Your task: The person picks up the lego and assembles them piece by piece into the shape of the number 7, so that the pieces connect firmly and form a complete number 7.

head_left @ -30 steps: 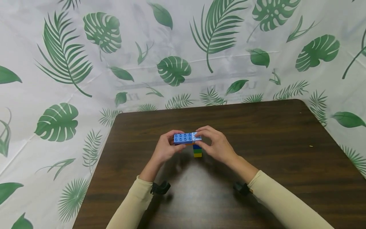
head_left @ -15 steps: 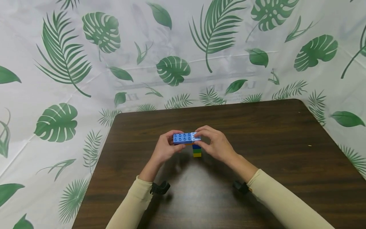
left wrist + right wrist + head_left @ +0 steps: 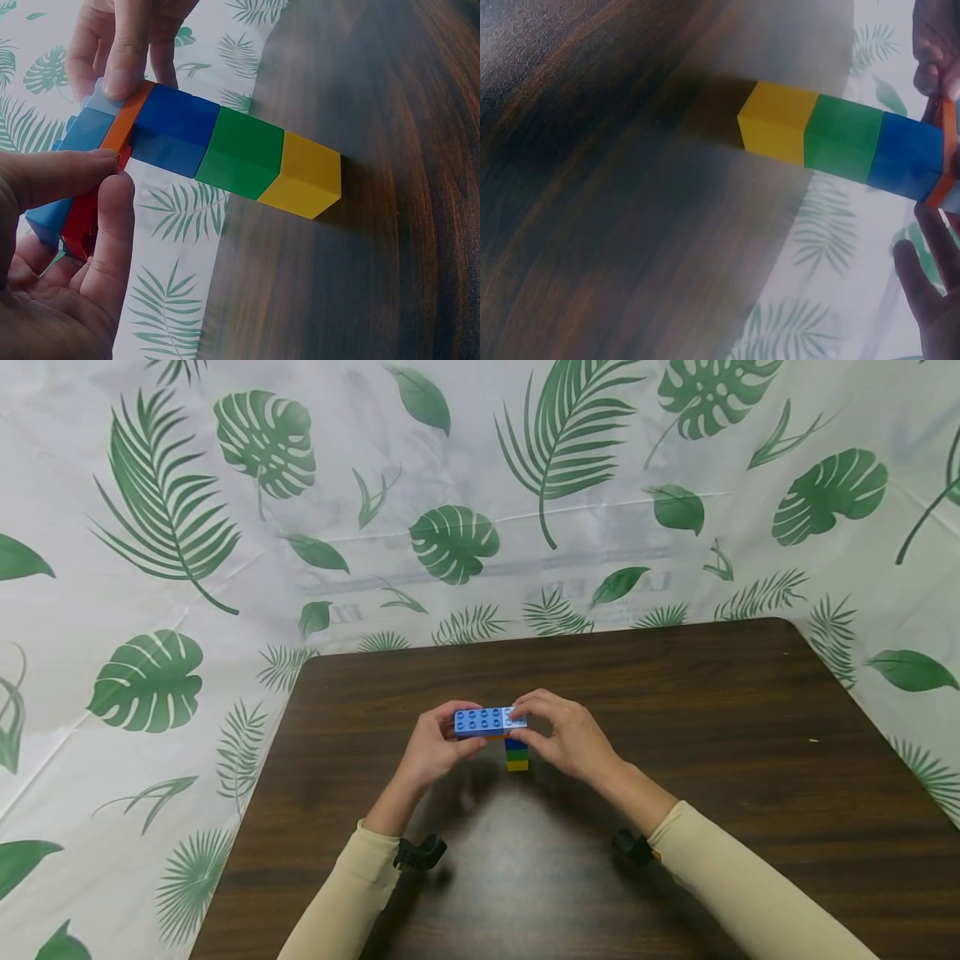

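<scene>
A tower of toy building bricks stands upright on the table: a yellow brick [image 3: 306,174] at the bottom, then a green brick [image 3: 240,154], then a dark blue brick [image 3: 176,127]. Above these lies a thin orange plate [image 3: 129,121]. A long blue brick [image 3: 477,721] and a light blue brick [image 3: 507,724] form the top row, studs up. Under the blue brick's left part shows a red brick [image 3: 81,221]. My left hand [image 3: 435,749] pinches the overhanging blue brick and the red one. My right hand [image 3: 576,745] holds the light blue brick between thumb and fingers.
The dark wooden table [image 3: 712,718] extends around the tower. A white cloth with green leaf prints [image 3: 360,568] hangs behind and beside it. One small yellow speck [image 3: 813,741] lies toward the right side of the table.
</scene>
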Action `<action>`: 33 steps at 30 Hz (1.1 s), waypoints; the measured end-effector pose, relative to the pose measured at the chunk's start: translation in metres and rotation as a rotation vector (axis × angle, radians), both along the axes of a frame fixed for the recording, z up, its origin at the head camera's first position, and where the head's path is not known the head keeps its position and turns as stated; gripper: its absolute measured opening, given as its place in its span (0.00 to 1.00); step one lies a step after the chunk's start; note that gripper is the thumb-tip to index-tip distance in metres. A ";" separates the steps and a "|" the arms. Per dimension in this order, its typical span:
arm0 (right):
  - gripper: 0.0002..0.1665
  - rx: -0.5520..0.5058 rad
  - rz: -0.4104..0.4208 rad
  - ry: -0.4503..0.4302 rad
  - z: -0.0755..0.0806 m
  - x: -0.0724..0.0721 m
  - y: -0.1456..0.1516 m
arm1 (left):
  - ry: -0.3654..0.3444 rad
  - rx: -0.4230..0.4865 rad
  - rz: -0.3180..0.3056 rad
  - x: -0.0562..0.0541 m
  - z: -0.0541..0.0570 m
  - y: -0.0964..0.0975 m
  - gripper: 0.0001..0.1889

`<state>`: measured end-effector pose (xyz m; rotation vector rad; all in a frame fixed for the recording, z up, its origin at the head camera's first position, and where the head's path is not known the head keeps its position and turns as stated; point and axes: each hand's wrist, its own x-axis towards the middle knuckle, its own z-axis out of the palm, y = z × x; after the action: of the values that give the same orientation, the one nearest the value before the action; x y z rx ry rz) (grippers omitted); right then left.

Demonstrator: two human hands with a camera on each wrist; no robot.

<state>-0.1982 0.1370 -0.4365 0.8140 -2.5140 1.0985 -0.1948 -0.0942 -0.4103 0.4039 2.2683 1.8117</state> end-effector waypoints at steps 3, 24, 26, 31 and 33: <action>0.12 0.002 -0.004 0.002 0.000 0.000 0.001 | -0.001 0.000 0.000 0.001 0.001 0.000 0.21; 0.19 0.034 -0.039 -0.032 -0.012 0.004 0.001 | 0.001 -0.010 0.002 0.002 0.000 0.000 0.20; 0.20 0.029 -0.033 -0.034 -0.012 0.004 0.001 | 0.006 -0.011 -0.003 0.001 0.000 0.000 0.20; 0.22 0.025 -0.013 -0.043 -0.013 0.003 0.003 | 0.002 0.002 -0.010 0.001 0.001 -0.001 0.22; 0.23 0.026 -0.007 -0.045 -0.013 0.003 0.003 | 0.003 0.011 -0.011 0.001 0.000 -0.003 0.23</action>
<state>-0.1956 0.1402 -0.4499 0.7952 -2.5710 1.0965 -0.1936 -0.0968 -0.4099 0.4198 2.2545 1.8205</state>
